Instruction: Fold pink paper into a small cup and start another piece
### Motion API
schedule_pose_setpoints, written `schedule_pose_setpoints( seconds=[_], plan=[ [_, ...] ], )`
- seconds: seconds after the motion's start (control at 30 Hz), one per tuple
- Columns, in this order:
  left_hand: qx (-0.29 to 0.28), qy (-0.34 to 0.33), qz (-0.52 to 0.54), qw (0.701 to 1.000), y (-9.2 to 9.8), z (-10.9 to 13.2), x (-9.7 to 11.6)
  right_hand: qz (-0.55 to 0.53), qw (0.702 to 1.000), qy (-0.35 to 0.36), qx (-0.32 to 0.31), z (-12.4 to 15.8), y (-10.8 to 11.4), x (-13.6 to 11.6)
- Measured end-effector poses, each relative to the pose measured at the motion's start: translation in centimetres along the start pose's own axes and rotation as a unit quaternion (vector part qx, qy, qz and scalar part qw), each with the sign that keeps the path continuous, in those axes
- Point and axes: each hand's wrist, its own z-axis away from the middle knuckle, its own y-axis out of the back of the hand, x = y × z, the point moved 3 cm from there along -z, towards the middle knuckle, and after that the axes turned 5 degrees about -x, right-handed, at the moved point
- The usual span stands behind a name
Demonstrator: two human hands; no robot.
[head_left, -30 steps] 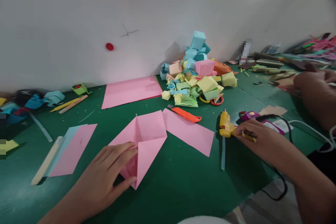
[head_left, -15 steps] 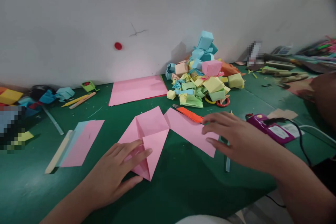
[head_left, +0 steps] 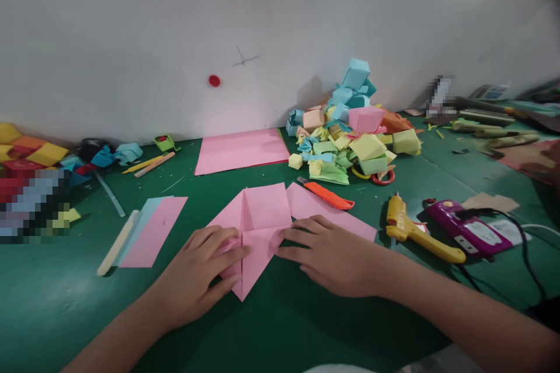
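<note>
A folded sheet of pink paper lies on the green table, two of its flaps meeting along a middle crease and its point towards me. My left hand rests on its left flap with fingers stretched out. From the other side, the fingertips of my right hand touch the right edge of the folded paper; its fingers are extended and slightly bent. Partly beneath my right hand is a second pink paper piece. An orange box cutter lies across that piece's upper edge.
Behind stands a heap of small folded paper boxes with scissors at its foot. To the right are a yellow glue gun and a purple power strip. Pink sheets lie by the wall; paper strips and a wooden stick are left.
My right hand has moved left from beside the box cutter to the folded paper's right edge, uncovering the glue gun. My left hand stays on the paper. The view has shifted slightly.
</note>
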Motion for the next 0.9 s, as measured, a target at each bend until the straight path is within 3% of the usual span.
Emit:
schedule_pose_setpoints(
  seconds=[0.23,0.57,0.9],
  plan=[
    [-0.007,0.035,0.041,0.999,-0.3,-0.2,-0.2,-0.025,1.000,0.006,0.004,0.0,0.0,-0.1],
    [-0.029,-0.004,0.039,0.999,-0.3,-0.4,-0.2,-0.046,0.999,0.018,-0.004,0.2,0.5,-0.5],
    [-0.074,-0.077,0.033,0.994,0.2,0.1,-0.6,0.022,0.993,-0.095,0.073,0.9,0.4,4.0]
  ],
)
